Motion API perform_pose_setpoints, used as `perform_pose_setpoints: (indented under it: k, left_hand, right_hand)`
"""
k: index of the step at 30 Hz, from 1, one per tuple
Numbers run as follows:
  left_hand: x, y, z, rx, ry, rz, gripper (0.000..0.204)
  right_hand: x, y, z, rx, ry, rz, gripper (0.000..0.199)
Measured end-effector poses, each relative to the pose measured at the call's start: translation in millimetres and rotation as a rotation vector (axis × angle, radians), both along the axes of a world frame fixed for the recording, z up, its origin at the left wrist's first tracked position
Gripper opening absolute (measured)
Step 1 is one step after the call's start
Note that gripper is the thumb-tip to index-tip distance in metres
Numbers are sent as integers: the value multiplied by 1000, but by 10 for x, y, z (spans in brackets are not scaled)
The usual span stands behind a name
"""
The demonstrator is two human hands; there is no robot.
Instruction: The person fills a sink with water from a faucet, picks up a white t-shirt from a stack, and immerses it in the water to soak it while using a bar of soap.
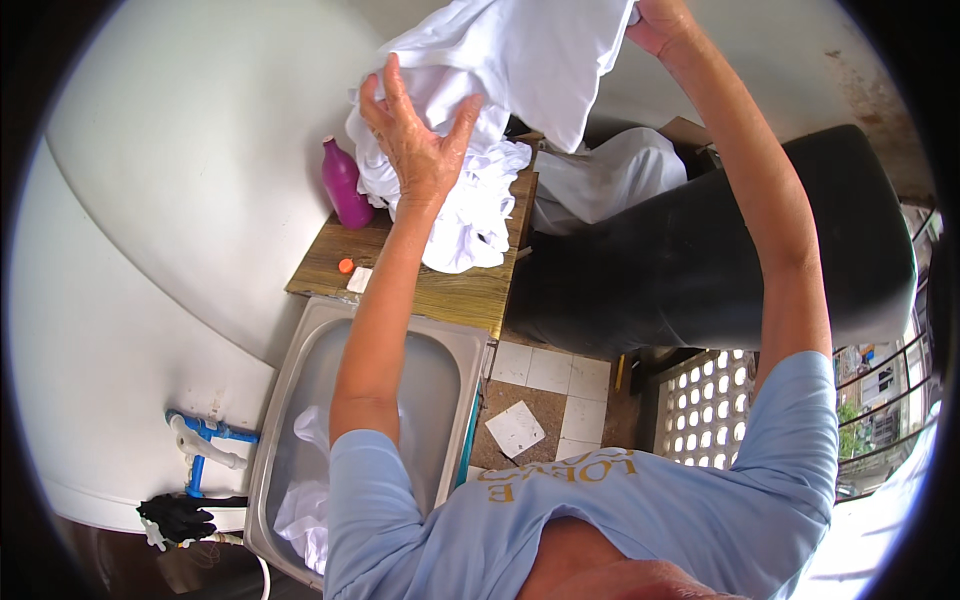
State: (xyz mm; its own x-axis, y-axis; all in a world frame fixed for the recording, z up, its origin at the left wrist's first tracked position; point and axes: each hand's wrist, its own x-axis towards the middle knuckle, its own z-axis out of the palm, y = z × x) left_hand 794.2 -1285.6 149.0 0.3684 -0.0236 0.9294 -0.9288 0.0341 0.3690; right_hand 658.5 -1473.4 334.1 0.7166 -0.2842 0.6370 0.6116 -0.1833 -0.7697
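A large white cloth (540, 75) hangs raised above the wooden counter, its upper part cut off by the frame edge. My right hand (660, 25) is closed on its edge at the top right, the fingers partly out of view. Fingers spread wide, my left hand (415, 150) is up against the cloth's left part; whether the fingertips press on it I cannot tell. Below and behind that hand, a crumpled heap of white fabric (465, 225) lies on the wooden counter (455, 300).
A purple bottle (345, 185), an orange cap (346, 266) and a small white block (359, 280) stand on the counter. Nearer is a metal sink (450, 350) holding white fabric (305, 515). Blue pipes (195, 470) run along the left wall. A large black padded object (700, 250) fills the right.
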Motion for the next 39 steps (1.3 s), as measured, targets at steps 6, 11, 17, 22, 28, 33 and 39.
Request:
perform_pose_setpoints:
  k: [6,11,17,22,28,33,39]
  left_hand:
    - [-239,-36,165,246,15,311,32]
    - [-458,-139,374,105,566,-816,28]
    - [-917,-220,743,187,803,-999,30]
    - [-1158,-68,942,233,702,-1131,32]
    - [-1363,-515,806,281,678,-1091,26]
    - [-1349,-249,744,380,821,-878,11]
    - [-871,-150,330,417,792,-636,29]
  right_hand:
    - [-459,-232,-454,228,144,151,20]
    - [-715,-739,-960,471,218,255,26]
    - [-1002,-1052,-1375,599,190,370,27]
    - [-1567,-122,-1209,832,124,30,23]
    - [-1451,565,-2112,-725,-225,-1013,64]
    - [-1379,-80,-2033,46,47,-248,23]
    - [-1307,-366,-1622,628,328,116,32]
